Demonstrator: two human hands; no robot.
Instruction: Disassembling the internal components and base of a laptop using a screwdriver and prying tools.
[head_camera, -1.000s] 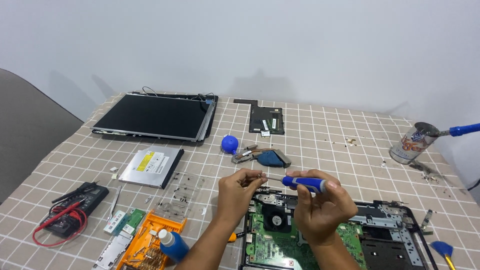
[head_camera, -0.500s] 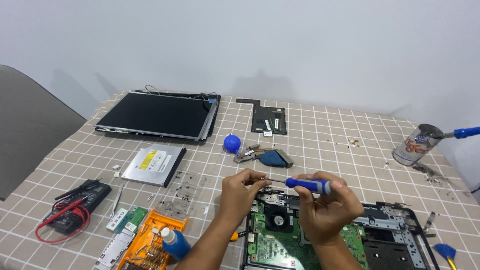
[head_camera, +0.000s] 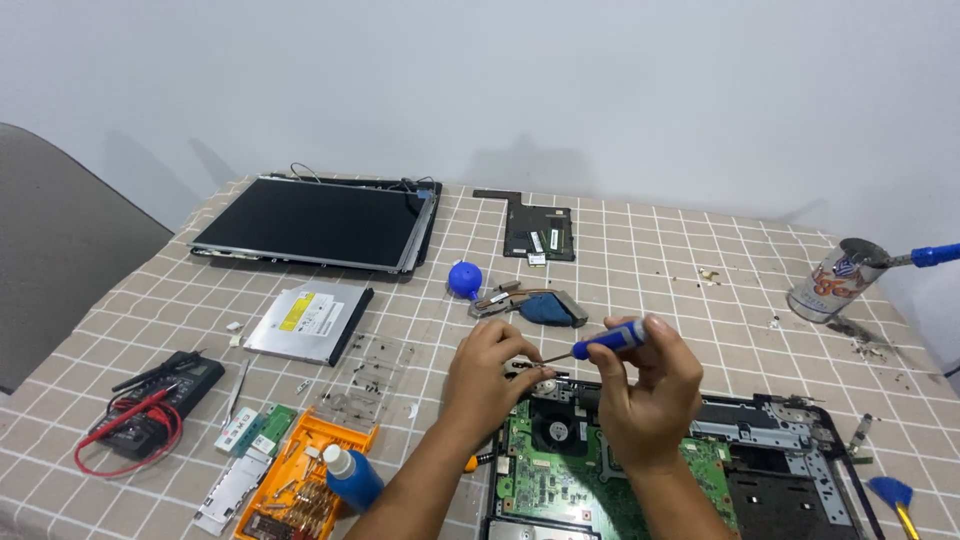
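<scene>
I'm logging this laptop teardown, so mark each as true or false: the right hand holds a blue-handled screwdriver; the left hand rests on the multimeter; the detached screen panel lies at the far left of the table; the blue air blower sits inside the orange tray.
1. The right hand holds a blue-handled screwdriver. True.
2. The left hand rests on the multimeter. False: it pinches a small part at the screwdriver's tip, above the green circuit board.
3. The detached screen panel lies at the table's far left. True.
4. The blue air blower sits inside the orange tray. False: it lies on the tablecloth beyond the hands.
</scene>
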